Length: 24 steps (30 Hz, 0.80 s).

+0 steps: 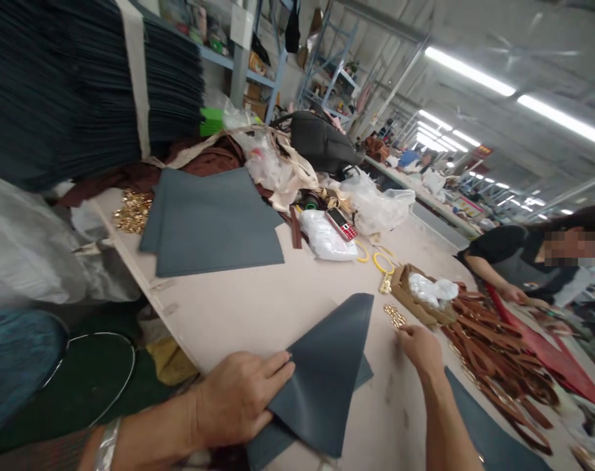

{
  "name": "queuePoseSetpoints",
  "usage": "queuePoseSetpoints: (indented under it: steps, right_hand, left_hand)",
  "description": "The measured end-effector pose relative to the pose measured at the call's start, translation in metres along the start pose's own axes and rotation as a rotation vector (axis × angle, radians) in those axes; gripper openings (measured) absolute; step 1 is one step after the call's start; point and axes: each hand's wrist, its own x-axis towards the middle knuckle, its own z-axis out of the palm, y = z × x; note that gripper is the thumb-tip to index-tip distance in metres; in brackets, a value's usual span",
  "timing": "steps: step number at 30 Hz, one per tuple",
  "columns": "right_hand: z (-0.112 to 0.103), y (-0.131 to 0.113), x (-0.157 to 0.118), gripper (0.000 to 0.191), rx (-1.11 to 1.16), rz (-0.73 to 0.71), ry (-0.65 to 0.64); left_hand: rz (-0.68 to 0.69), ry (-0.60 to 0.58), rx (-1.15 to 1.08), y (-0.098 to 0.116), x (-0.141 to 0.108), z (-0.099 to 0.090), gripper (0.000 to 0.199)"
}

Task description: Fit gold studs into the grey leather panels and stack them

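My left hand pinches the left edge of a dark blue-grey leather-like panel, which curls up from the table. Under it lies another panel of the same colour, mostly covered. Over on the right, my right hand has its fingertips pressed together at the near end of a small pile of gold metal pieces. Whatever those fingertips hold, if anything, is too small to make out. Just beyond them sits a cardboard box with white plastic-wrapped contents.
Flat blue-grey panels lie at the table's far left beside a gold hardware heap. A phone rests on a white plastic bag. Brown straps cover the right side, where a co-worker sits. Tall dark stacks stand behind.
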Motion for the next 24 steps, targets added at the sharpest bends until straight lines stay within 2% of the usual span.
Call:
queuePoseSetpoints:
  steps: [2, 4, 6, 7, 9, 11, 15, 24]
  right_hand:
    - [-0.014, -0.005, -0.017, 0.035, 0.182, 0.006, 0.073]
    - [-0.023, -0.021, -0.044, 0.046, 0.511, -0.034, 0.142]
    - [-0.022, -0.049, -0.079, 0.045, 0.799, -0.158, 0.043]
    - [-0.019, -0.065, -0.096, 0.039, 0.85, -0.243, -0.086]
    - [-0.007, -0.099, -0.125, 0.028, 0.784, -0.383, -0.356]
    - [0.006, -0.126, -0.143, 0.02, 0.661, -0.461, -0.496]
    - [0.021, -0.151, -0.15, 0.019, 0.489, -0.553, -0.543]
    - [0.021, -0.163, -0.14, 0.018, 0.347, -0.537, -0.596]
  left_hand:
    - [0.017, 0.012, -0.005, -0.001, 0.0, 0.001, 0.066]
    - [0.034, 0.024, -0.005, -0.001, 0.0, 0.001, 0.064]
    - [0.042, 0.041, 0.001, -0.001, 0.0, 0.0, 0.06]
    - [0.044, 0.049, 0.009, -0.001, 0.001, -0.001, 0.058]
    - [0.05, 0.045, 0.026, 0.0, 0.001, -0.005, 0.054]
    - [0.051, 0.027, 0.039, 0.001, 0.001, -0.008, 0.049]
    - [0.046, 0.033, 0.051, 0.002, 0.001, -0.009, 0.042]
    - [0.053, 0.064, 0.061, 0.002, 0.0, -0.004, 0.041]
